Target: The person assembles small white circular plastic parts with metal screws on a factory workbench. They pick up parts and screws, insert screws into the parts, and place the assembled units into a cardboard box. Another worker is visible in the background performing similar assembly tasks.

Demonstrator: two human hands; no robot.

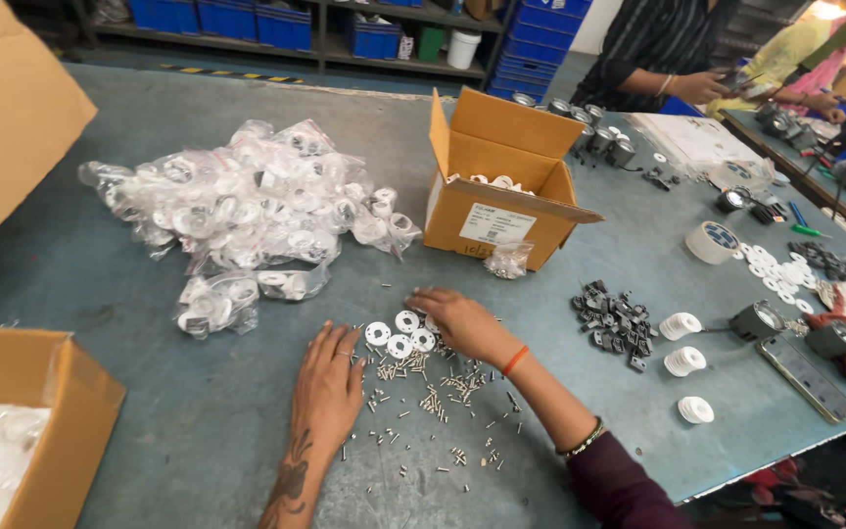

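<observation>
White discs (400,336) lie between the flat, empty left hand (328,380) and the right hand (460,323) touching them.

Head view, steeply down over near table (198,411)

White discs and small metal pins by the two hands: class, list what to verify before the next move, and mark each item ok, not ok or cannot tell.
1. White discs within reach, between both hands: ok.
2. Metal pins gathered in one tidy heap: not ok, they lie scattered across the table.
3. Left hand free: ok, it rests flat on the table beside the pins.
4. Right hand free: cannot tell, its fingers curl over the discs.
5. Open cardboard box upright behind the discs: ok.
6. Black parts kept apart from the pins: ok.
</observation>
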